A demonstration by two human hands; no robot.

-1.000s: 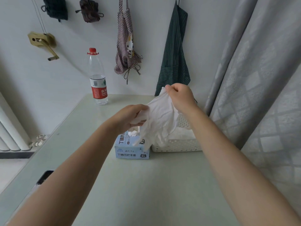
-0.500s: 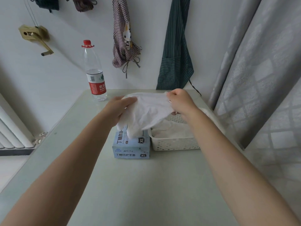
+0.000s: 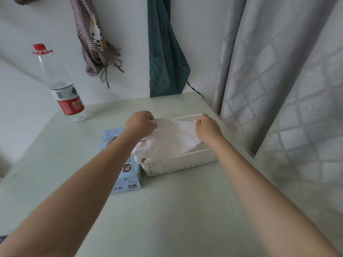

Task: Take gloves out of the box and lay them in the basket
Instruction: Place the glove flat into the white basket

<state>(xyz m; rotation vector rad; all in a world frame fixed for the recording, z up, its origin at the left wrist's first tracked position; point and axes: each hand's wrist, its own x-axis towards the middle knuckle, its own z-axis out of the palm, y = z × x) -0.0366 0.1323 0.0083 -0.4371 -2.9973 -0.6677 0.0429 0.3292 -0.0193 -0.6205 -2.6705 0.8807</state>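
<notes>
Glove (image 3: 172,138): stretched flat, long axis left-right, directly over the basket (image 3: 178,164).
Left hand (image 3: 141,123): pinches its left edge.
Right hand (image 3: 207,127): pinches its right edge.

Blue glove box (image 3: 128,175): "XL" in dark badge on top face nr front corner, 2nd "XL" badge on front side, lower right. Left of that, 2 Chinese chars, prob. "手套", partly cut off by forearm. Small faint print along box's far top edge, too blurred to read.

Water bottle (image 3: 61,84): red label w/ white Chinese chars "农夫", rest wraps out of sight; Latin line beneath reads approx. "NONGFU", blurred. Barcode + fine print on white band above the red, illegible.

Checked apron (image 3: 92,43) on wall: cartoon cat figure, no text legible.
</notes>
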